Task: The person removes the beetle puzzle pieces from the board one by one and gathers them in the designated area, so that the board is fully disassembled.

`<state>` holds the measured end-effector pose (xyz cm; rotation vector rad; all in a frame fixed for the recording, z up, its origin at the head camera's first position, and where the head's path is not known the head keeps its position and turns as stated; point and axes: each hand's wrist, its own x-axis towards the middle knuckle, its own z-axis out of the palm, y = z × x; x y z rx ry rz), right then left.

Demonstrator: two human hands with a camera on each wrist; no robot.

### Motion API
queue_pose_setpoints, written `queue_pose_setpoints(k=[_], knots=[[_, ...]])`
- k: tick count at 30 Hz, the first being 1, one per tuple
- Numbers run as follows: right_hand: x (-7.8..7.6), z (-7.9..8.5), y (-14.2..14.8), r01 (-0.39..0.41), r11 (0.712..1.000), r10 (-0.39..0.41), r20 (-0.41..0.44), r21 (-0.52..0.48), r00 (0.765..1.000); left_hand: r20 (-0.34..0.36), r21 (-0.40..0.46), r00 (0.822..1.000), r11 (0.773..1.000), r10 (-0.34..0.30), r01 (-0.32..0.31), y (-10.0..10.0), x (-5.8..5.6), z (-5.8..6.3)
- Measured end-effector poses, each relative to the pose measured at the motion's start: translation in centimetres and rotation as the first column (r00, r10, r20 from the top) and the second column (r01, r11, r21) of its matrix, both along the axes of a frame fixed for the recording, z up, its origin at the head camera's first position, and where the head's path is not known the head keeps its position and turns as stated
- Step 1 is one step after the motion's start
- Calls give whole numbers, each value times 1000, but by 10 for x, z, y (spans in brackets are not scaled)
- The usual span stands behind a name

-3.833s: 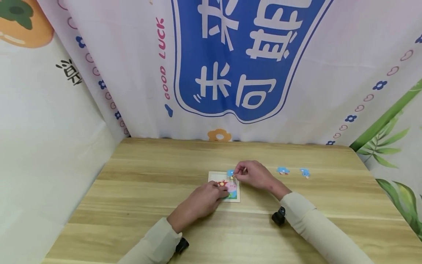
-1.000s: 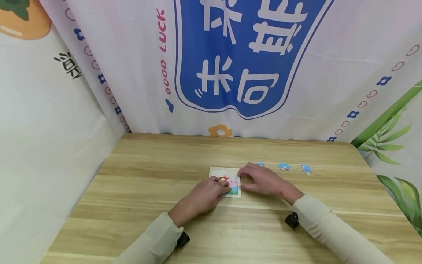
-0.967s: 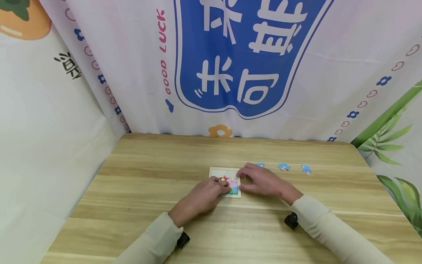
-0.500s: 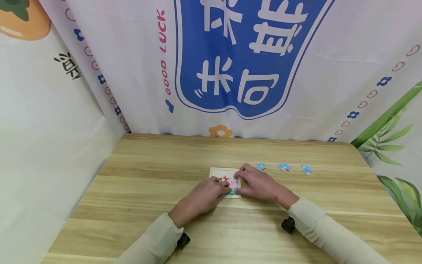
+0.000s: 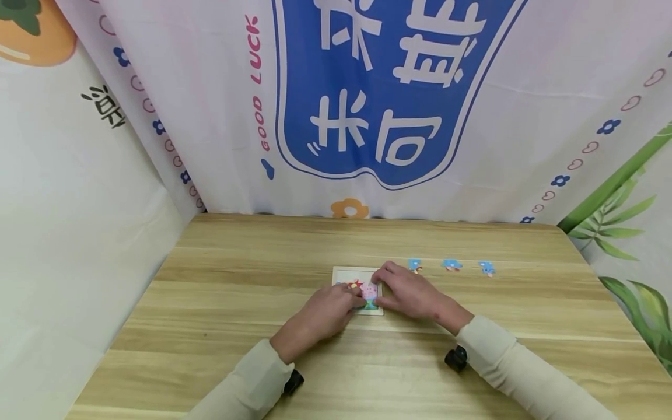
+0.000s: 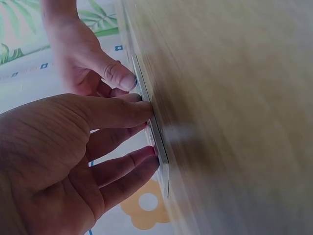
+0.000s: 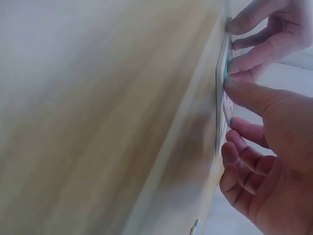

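part-filled puzzle tray [image 5: 354, 275], tilted piece [image 7: 228, 105]

Dim, soft left wrist view

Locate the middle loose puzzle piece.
In the head view, the middle loose puzzle piece lies on the wooden table, right of centre near the back, between the left loose piece and right loose piece.

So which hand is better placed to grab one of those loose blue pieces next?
Probably the right hand: it is nearer the three loose pieces, though it pinches a puzzle piece now and must release that first. The left hand, at the board, would need to reach past it.
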<state>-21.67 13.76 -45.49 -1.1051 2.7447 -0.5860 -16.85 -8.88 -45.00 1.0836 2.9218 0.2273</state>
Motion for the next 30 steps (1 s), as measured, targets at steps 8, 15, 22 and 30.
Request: queue_pose_setpoints(k=[8, 15, 22, 30], knots=[[1, 0, -2, 21, 1000, -21, -13, -3, 1000, 16, -8, 1000, 1000, 18, -18, -1, 1, 2], [-2, 1, -5, 80, 991, -80, 6, -111, 997, 28, 0, 999, 1000, 20, -20, -2, 0, 0], [-5, 1, -8, 118, 976, -107, 67, -181, 992, 36, -5, 999, 1000, 23, -23, -1, 1, 2], [-9, -2, -10, 178, 963, -148, 154, -203, 977, 30, 2, 999, 1000, 17, -17, -2, 1, 1]])
